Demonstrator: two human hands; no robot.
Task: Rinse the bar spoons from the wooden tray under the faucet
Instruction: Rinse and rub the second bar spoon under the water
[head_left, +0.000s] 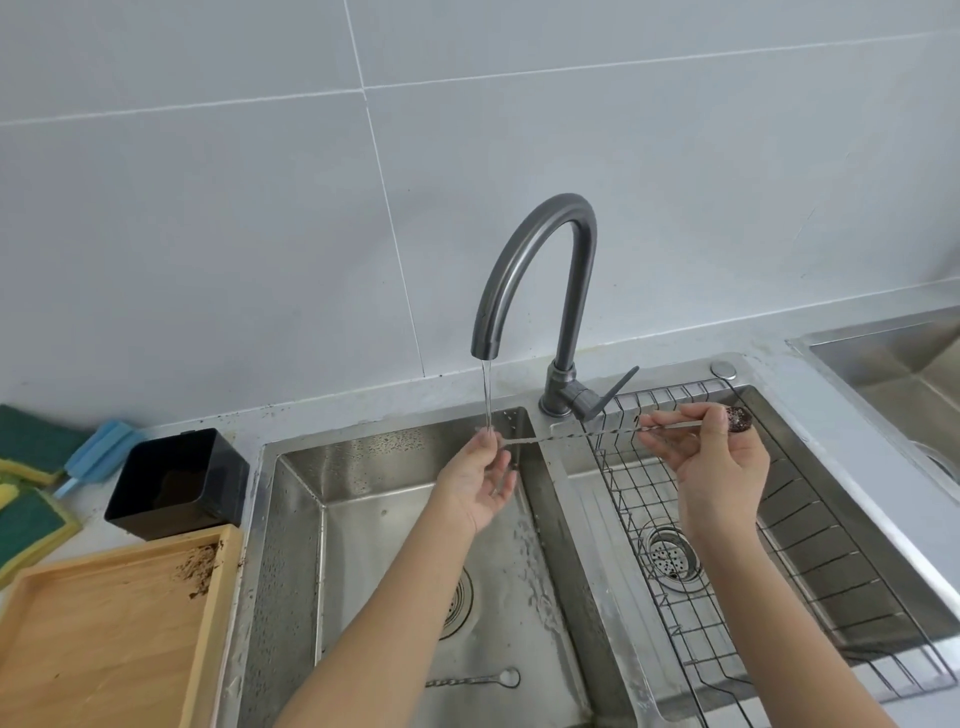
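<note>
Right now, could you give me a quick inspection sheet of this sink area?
Surface: double steel sink, left basin wet; faucet running.
Job's things: bar spoon held level, dirty bowl end at right; second bar spoon lying in left basin; wooden tray holds only crumbs.
Clutter: black container, sponges, blue brush, wire rack.
Grips: left hand under the stream at spoon's tip; right hand pinches it.
Cables: nothing seen.
Surroundings: grey tiled wall.

Faucet (540, 291) behind divider between two sink basins; wooden tray (104, 639) on counter left of left basin (291, 519), bin (176, 483) behind tray; second bar spoon (475, 679) on left basin floor; wire rack (779, 545) in right basin.
</note>
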